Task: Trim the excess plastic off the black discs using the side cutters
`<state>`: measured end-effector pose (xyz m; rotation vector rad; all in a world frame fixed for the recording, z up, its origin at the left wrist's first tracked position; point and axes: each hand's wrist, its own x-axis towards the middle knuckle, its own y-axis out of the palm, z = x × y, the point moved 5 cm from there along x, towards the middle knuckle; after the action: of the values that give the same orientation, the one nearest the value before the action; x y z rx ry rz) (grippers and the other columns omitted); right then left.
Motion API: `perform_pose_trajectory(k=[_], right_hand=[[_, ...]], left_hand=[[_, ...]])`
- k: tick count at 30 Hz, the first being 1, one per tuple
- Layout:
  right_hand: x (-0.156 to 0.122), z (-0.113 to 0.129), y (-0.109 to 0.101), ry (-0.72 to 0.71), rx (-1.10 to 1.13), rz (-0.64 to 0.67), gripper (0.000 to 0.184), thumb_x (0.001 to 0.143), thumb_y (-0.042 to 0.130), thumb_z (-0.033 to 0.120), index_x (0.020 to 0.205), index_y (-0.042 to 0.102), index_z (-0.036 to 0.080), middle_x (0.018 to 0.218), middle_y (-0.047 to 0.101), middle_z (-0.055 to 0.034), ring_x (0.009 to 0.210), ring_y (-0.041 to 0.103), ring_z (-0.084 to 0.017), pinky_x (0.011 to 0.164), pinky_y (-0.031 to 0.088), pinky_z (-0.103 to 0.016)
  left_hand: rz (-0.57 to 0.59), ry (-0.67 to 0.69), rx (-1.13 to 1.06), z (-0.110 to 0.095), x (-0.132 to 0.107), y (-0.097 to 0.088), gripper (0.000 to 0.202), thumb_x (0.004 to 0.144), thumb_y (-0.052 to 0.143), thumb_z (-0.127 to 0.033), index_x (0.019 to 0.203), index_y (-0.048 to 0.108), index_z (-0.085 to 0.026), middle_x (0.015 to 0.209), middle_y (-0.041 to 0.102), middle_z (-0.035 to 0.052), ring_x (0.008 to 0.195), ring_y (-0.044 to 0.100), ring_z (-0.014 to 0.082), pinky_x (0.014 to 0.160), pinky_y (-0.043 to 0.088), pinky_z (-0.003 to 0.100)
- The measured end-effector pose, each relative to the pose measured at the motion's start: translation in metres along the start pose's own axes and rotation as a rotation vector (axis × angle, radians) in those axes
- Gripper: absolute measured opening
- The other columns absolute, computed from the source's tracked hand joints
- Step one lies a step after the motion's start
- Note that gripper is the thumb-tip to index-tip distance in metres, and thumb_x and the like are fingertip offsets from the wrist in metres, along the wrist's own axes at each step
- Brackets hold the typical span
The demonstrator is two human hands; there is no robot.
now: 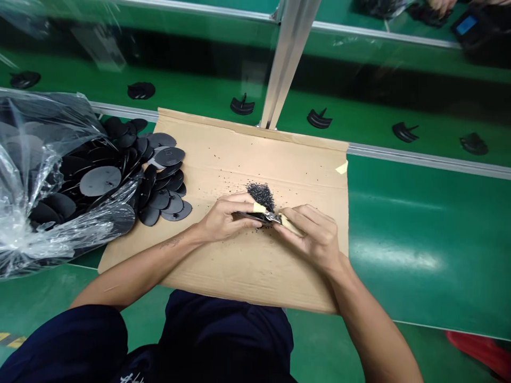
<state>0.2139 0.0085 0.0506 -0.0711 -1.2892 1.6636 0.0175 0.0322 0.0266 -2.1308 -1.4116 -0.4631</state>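
My left hand (225, 217) is closed on a thin black disc (249, 215), pinching it between thumb and fingers, with a band of yellow tape (259, 207) around one fingertip. My right hand (315, 231) is wrapped around the pale yellow handles of small metal cutting pliers (273, 217), whose head meets the right end of the disc; I can't tell whether the blades are shut. The disc is above the middle of the cardboard sheet (239, 266), and just beyond it lies a heap of tiny black clippings (261, 192), with loose bits scattered around. To my left, a pile of black oval discs (170, 202) spills onto the cardboard from a clear plastic bag (24, 223). The green counter (423, 229) stretches off to my right. Past the far edge stands a metal post (287, 64), and behind the rail (431, 161) small black parts (319, 118) sit spaced in a row on a green surface. At the top right, part of another person's hand (441, 5) shows beside dark items.
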Motion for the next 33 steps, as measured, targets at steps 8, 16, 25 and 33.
perform_pose_trajectory(k=[8, 16, 25, 33], right_hand=[[0.005, -0.015, 0.002, 0.042, -0.109, -0.012, 0.028, 0.096, 0.068, 0.037, 0.120, 0.068, 0.024, 0.096, 0.072, -0.0081, 0.084, 0.062, -0.023, 0.071, 0.049, -0.038], [0.006, -0.015, 0.003, 0.042, -0.129, 0.002, 0.030, 0.096, 0.068, 0.041, 0.120, 0.066, 0.024, 0.103, 0.073, -0.0094, 0.093, 0.064, -0.026, 0.077, 0.049, -0.040], [0.008, -0.007, 0.009, 0.163, 0.399, -0.071, 0.026, 0.094, 0.070, 0.045, 0.102, 0.067, 0.020, 0.091, 0.072, -0.0062, 0.078, 0.066, -0.018, 0.068, 0.053, -0.031], [-0.001, 0.010, 0.009, -0.153, 0.171, -0.091, 0.009, 0.101, 0.060, 0.029, 0.105, 0.065, 0.023, 0.088, 0.070, -0.0037, 0.081, 0.064, -0.016, 0.076, 0.051, -0.032]], left_hand=[[0.002, -0.036, 0.169, -0.006, 0.004, -0.001, 0.020, 0.093, 0.073, -0.033, 0.104, 0.075, -0.016, 0.080, 0.068, 0.0025, 0.066, 0.056, 0.0102, 0.060, 0.045, 0.023], [-0.058, -0.148, 0.239, -0.002, 0.005, -0.005, 0.020, 0.092, 0.072, -0.036, 0.095, 0.073, -0.017, 0.085, 0.073, 0.0044, 0.076, 0.066, 0.0144, 0.070, 0.052, 0.027], [-0.097, -0.328, 0.003, 0.001, -0.003, -0.001, 0.028, 0.086, 0.080, -0.039, 0.095, 0.065, -0.017, 0.092, 0.075, 0.0037, 0.083, 0.072, 0.0142, 0.075, 0.057, 0.024], [0.151, 0.100, 0.678, -0.018, -0.001, 0.003, 0.018, 0.097, 0.067, -0.032, 0.108, 0.071, -0.018, 0.091, 0.076, 0.0076, 0.083, 0.067, 0.0184, 0.077, 0.051, 0.030]])
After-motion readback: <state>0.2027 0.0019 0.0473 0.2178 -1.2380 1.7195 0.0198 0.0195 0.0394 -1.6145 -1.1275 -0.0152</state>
